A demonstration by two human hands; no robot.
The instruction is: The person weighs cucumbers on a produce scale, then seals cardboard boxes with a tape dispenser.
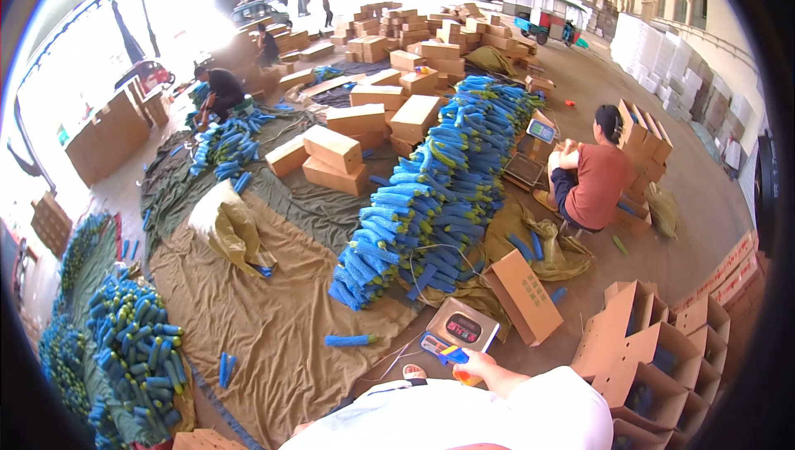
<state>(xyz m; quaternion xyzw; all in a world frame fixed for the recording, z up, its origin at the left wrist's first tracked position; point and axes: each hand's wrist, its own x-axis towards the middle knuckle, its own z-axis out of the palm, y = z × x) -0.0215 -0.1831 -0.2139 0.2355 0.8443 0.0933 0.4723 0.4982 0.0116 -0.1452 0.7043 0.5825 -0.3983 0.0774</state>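
My right hand reaches forward from my white sleeve, its fingers closed round a blue-and-orange tool that looks like a tape dispenser. It is right over the front edge of a weighing scale with a lit red display. An open cardboard box leans just beyond the scale. Of my left arm only a small patch of skin shows beside my shirt; the left hand is hidden. A blue-sleeved long green vegetable lies on the brown cloth left of the scale.
A long heap of blue-sleeved vegetables runs away from me, with another pile at left. Open cartons stand at right. A seated co-worker is by a second scale. Closed cartons and a sack lie beyond.
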